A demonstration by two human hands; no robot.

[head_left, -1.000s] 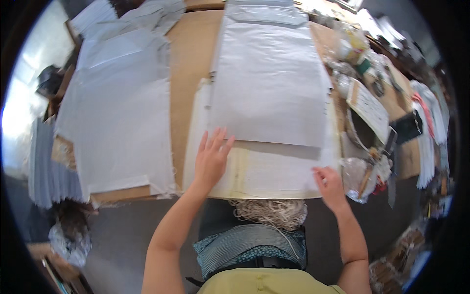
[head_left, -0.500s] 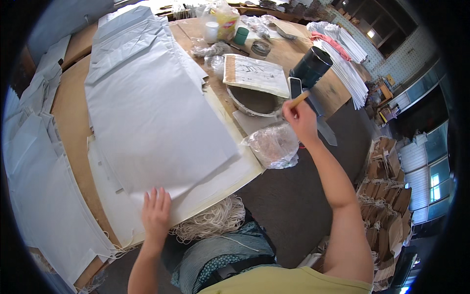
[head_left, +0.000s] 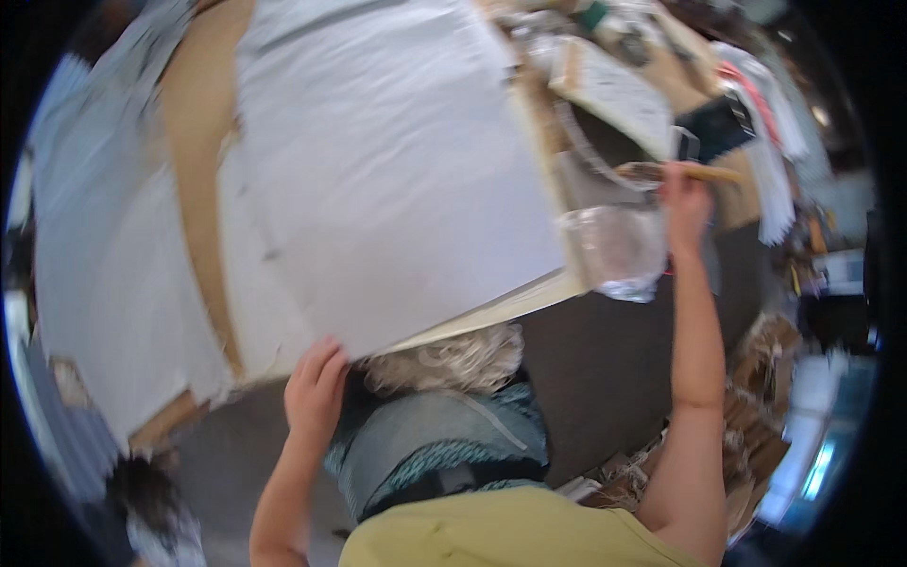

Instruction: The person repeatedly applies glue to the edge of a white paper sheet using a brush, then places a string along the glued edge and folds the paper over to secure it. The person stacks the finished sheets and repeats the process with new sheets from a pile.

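A wooden-handled brush [head_left: 710,173] is gripped in my right hand [head_left: 686,203]. Its dark bristle end points left over the near rim of a round basin [head_left: 588,142]. My left hand [head_left: 316,383] is at the near edge of a large white sheet [head_left: 406,180], fingers curled on the edge near its left corner; the thumb side is hard to make out. Beneath the sheet, a pale board [head_left: 529,304] shows along the front and right. The head view is blurred by motion.
A white block with dark marks [head_left: 619,94] lies across the basin. In front sits a clear plastic bag [head_left: 619,248]. More white sheets [head_left: 113,293] lie at the left, and a bundle of cream cord [head_left: 453,359] hangs below the board. Folded white stacks [head_left: 777,189] stand at the right.
The white sheet has shifted nearer, covering more of the board's front. My left hand has gone from lying flat to curling at its edge. The brush has turned level, its bristles showing over the basin rim.
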